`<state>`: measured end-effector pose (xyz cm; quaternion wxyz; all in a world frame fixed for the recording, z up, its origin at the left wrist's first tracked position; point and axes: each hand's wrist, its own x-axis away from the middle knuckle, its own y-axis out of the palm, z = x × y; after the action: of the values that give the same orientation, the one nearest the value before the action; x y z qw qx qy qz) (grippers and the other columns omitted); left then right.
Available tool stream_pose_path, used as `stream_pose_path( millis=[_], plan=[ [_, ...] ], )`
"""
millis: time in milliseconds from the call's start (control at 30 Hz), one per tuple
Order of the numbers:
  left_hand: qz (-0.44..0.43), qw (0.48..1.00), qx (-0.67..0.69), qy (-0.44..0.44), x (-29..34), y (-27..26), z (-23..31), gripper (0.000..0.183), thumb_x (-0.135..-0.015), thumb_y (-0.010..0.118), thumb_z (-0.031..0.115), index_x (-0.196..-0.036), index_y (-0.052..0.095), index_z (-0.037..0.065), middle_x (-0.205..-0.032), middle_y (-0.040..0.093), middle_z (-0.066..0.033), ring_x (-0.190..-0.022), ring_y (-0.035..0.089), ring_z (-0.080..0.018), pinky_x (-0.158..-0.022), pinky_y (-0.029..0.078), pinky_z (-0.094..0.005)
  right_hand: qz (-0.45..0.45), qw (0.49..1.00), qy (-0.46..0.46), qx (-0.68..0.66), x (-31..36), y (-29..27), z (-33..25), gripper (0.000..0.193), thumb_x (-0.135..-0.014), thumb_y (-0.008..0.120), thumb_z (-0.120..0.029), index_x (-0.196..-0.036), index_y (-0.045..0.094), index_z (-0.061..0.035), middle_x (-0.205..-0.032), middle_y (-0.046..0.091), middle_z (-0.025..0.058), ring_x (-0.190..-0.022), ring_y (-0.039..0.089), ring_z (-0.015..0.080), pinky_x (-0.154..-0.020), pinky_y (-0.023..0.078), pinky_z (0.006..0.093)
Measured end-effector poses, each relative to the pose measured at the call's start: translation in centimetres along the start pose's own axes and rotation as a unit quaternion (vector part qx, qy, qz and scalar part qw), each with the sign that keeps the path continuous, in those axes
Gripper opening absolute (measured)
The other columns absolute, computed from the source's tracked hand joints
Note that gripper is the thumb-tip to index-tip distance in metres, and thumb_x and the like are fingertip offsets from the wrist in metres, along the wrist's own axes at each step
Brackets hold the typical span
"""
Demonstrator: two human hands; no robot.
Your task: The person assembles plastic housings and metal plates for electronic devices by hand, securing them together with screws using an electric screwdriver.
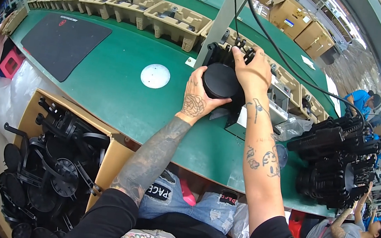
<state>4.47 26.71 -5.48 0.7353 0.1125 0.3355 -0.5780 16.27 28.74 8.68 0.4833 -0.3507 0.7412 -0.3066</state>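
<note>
My left hand (197, 95) curls around the side of a black round base (221, 81), thumb along its lower edge. The disc is tilted up with its flat face toward me. Above it, my right hand (253, 74) reaches to black bracket parts (243, 51) at the foot of a grey post, fingers bent around them. Whether those parts join the disc is hidden by my hand. A black cable hangs down to this spot. Below my right wrist stands a light metal fixture (238, 125), partly covered by my forearm.
On the green bench (121, 90) lie a dark mat (65, 43) and a white disc (155, 76). Tan trays (177, 24) line the back. Black parts (328, 158) are piled at right. A cardboard box (109, 156) of black round bases stands at lower left. Co-workers sit at far right.
</note>
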Motion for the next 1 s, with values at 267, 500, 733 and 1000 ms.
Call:
stream_pose_path(
  millis=[267, 500, 733, 1000],
  plan=[
    [-0.022, 0.999, 0.044, -0.003, -0.3, -0.4, -0.6, 0.127, -0.061, 0.092, 0.055, -0.150, 0.024, -0.003, -0.145, 0.040, -0.0270, -0.133, 0.044, -0.0425, -0.112, 0.039, -0.0478, 0.065, 0.996, -0.058, -0.030, 0.3, 0.0, 0.2, 0.057, -0.091, 0.065, -0.055, -0.114, 0.065, -0.0033, -0.109, 0.069, 0.0221, -0.103, 0.066, 0.0417, -0.089, 0.053, 0.0481],
    [-0.017, 0.995, 0.096, 0.001, -0.4, 0.0, -1.0, 0.122, -0.073, 0.087, 0.051, -0.156, 0.014, -0.002, -0.153, 0.031, -0.0301, -0.140, 0.038, -0.0437, -0.115, 0.036, -0.0469, 0.030, 0.996, -0.038, -0.074, -1.0, -0.3, 1.0, 0.061, -0.088, 0.071, -0.055, -0.110, 0.065, 0.0019, -0.106, 0.072, 0.0209, -0.102, 0.068, 0.0354, -0.090, 0.051, 0.0408],
    [-0.052, 0.988, 0.139, -0.045, -0.4, -0.4, -0.7, 0.126, -0.071, 0.090, 0.048, -0.156, 0.012, -0.002, -0.155, 0.029, -0.0297, -0.143, 0.035, -0.0438, -0.117, 0.034, -0.0466, -0.052, 0.916, 0.171, -0.359, 0.3, -0.4, 0.7, 0.044, -0.089, 0.078, -0.038, -0.110, 0.065, -0.0010, -0.099, 0.067, 0.0055, -0.093, 0.058, 0.0135, -0.085, 0.045, 0.0274],
    [-0.069, 0.989, 0.121, -0.046, -0.6, 0.2, -0.9, 0.108, -0.087, 0.074, 0.054, -0.159, 0.014, -0.001, -0.159, 0.029, -0.0294, -0.147, 0.033, -0.0419, -0.119, 0.031, -0.0436, 0.084, 0.870, 0.141, -0.464, 5.4, 0.3, 0.6, 0.050, -0.098, 0.063, -0.022, -0.140, 0.048, 0.0018, -0.133, 0.056, 0.0189, -0.120, 0.056, 0.0256, -0.104, 0.043, 0.0351]
  ],
)
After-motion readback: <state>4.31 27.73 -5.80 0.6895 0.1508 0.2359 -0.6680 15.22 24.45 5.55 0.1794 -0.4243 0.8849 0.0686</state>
